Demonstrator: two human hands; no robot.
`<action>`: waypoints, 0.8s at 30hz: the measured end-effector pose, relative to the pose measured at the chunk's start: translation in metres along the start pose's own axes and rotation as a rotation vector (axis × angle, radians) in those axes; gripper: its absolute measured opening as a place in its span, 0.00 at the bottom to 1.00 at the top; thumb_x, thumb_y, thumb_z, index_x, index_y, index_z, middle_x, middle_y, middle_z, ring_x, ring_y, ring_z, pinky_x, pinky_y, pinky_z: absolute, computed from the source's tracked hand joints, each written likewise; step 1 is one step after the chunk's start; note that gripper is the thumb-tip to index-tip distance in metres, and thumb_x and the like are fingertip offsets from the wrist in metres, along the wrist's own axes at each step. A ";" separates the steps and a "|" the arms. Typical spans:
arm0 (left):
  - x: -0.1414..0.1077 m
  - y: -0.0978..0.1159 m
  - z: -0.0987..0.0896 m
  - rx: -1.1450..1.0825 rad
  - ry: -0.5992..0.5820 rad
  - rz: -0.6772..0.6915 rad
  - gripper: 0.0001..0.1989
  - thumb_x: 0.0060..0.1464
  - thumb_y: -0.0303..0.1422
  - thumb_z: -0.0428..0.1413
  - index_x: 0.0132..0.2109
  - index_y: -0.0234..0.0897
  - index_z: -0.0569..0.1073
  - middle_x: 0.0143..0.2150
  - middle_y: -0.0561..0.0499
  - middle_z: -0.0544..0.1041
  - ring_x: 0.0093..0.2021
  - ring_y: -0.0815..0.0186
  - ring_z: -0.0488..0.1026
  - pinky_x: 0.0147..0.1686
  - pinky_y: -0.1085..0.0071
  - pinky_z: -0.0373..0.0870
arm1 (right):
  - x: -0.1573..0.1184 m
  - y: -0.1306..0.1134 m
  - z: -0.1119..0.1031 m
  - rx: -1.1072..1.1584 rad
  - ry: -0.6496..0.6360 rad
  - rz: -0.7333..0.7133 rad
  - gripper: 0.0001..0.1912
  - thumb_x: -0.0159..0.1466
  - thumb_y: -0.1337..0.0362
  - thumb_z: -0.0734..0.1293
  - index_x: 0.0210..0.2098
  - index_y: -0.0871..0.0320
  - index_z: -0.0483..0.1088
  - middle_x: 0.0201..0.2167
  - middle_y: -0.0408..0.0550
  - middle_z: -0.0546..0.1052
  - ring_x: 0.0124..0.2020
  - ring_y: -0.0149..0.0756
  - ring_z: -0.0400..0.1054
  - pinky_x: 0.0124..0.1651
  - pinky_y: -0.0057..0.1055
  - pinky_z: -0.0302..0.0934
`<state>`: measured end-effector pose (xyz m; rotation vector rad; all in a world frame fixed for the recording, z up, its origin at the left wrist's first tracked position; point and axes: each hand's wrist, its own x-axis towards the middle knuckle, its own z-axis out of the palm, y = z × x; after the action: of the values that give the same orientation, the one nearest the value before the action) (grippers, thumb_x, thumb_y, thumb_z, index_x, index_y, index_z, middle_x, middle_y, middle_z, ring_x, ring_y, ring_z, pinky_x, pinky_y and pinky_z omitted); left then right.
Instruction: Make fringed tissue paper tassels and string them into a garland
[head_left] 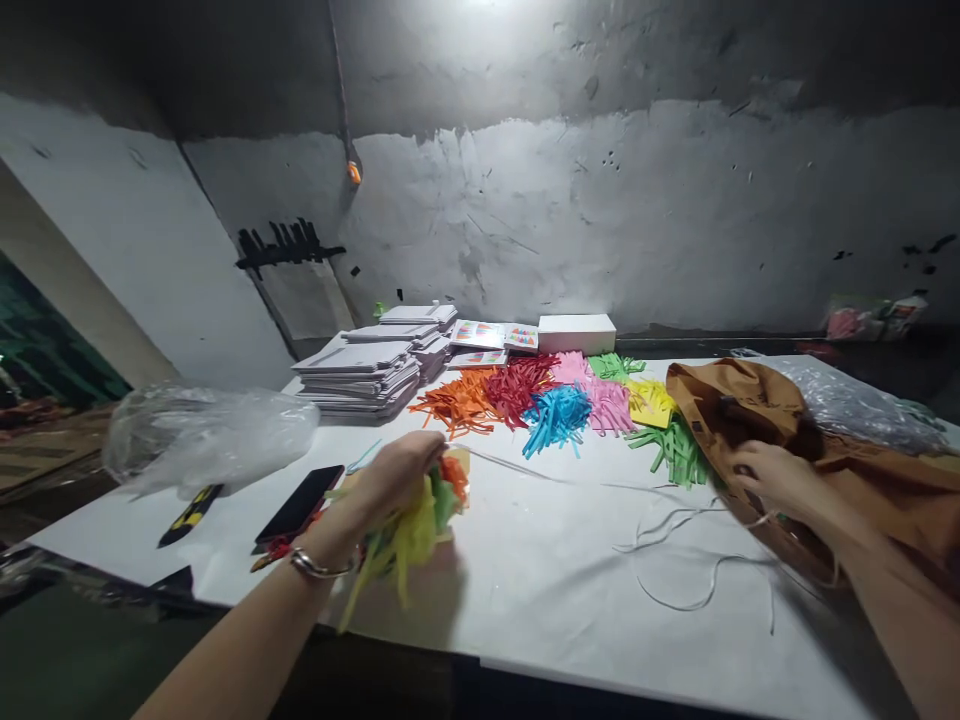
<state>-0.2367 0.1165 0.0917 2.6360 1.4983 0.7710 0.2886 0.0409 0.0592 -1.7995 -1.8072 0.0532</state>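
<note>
My left hand [401, 470] is closed on a bunch of paper tassels [412, 535] in yellow, green and orange, held up over the near left part of the white table; they are partly blurred. A thin white string [517, 466] runs rightward from near its fingertips. My right hand [772, 475] is at the edge of a brown cloth bag [750, 395], fingers bent; whether it holds anything is too unclear to tell. Loose white strings [686, 520] lie on the table just left of the bag.
Tassel piles in orange [461, 400], red [521, 388], blue [557, 415], pink [611, 405] and green [675, 450] lie mid-table. Behind are stacked white packs [360, 380] and a white box [576, 332]. Left are a phone [300, 505], a cutter [191, 513] and plastic wrap [217, 435].
</note>
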 end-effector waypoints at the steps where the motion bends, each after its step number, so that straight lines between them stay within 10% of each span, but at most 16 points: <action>1: 0.002 0.017 0.009 -0.007 -0.029 0.054 0.13 0.61 0.34 0.45 0.28 0.38 0.65 0.27 0.51 0.68 0.28 0.64 0.62 0.31 0.69 0.59 | 0.002 -0.024 0.015 0.090 -0.037 -0.078 0.17 0.59 0.49 0.68 0.30 0.56 0.79 0.40 0.59 0.80 0.41 0.47 0.75 0.45 0.41 0.65; 5: 0.005 0.080 0.041 -0.052 -0.117 0.240 0.12 0.63 0.28 0.47 0.31 0.37 0.69 0.30 0.51 0.70 0.30 0.66 0.64 0.33 0.71 0.60 | -0.004 -0.134 0.078 0.420 -0.183 -0.322 0.22 0.64 0.51 0.65 0.54 0.54 0.73 0.54 0.53 0.75 0.56 0.43 0.68 0.59 0.39 0.60; 9: 0.001 0.101 0.054 -0.117 -0.146 0.320 0.10 0.63 0.26 0.48 0.34 0.37 0.70 0.32 0.51 0.72 0.32 0.66 0.66 0.33 0.72 0.61 | -0.018 -0.195 0.110 0.653 -0.308 -0.349 0.20 0.68 0.48 0.61 0.37 0.56 0.76 0.30 0.47 0.78 0.33 0.36 0.72 0.39 0.31 0.66; 12: -0.005 0.097 0.056 -0.203 -0.145 0.315 0.09 0.63 0.28 0.49 0.34 0.36 0.71 0.32 0.50 0.72 0.32 0.67 0.67 0.33 0.72 0.62 | -0.025 -0.197 0.110 0.785 -0.344 -0.278 0.25 0.70 0.46 0.57 0.30 0.58 0.72 0.19 0.40 0.68 0.20 0.29 0.60 0.25 0.26 0.57; 19: -0.018 0.099 0.061 -0.436 -0.139 0.280 0.03 0.58 0.30 0.54 0.36 0.36 0.71 0.28 0.55 0.70 0.27 0.70 0.64 0.28 0.75 0.62 | -0.038 -0.177 0.106 0.854 -0.325 -0.218 0.17 0.64 0.50 0.68 0.40 0.58 0.75 0.22 0.38 0.66 0.25 0.29 0.56 0.29 0.27 0.51; 22: -0.021 0.116 0.064 -0.536 -0.131 0.301 0.03 0.58 0.30 0.55 0.36 0.36 0.72 0.30 0.53 0.72 0.29 0.69 0.65 0.30 0.75 0.64 | -0.049 -0.184 0.121 0.853 -0.370 -0.240 0.33 0.50 0.53 0.78 0.53 0.55 0.71 0.20 0.34 0.65 0.24 0.29 0.55 0.27 0.26 0.48; 24: -0.021 0.126 0.066 -0.602 -0.116 0.312 0.03 0.58 0.31 0.56 0.37 0.36 0.72 0.31 0.52 0.73 0.30 0.69 0.67 0.33 0.74 0.66 | -0.057 -0.192 0.130 0.861 -0.415 -0.265 0.25 0.49 0.53 0.78 0.44 0.55 0.76 0.22 0.36 0.69 0.25 0.32 0.59 0.28 0.26 0.51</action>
<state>-0.1160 0.0465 0.0560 2.3991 0.6791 0.8909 0.0554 0.0186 0.0110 -0.9682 -1.8489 0.9975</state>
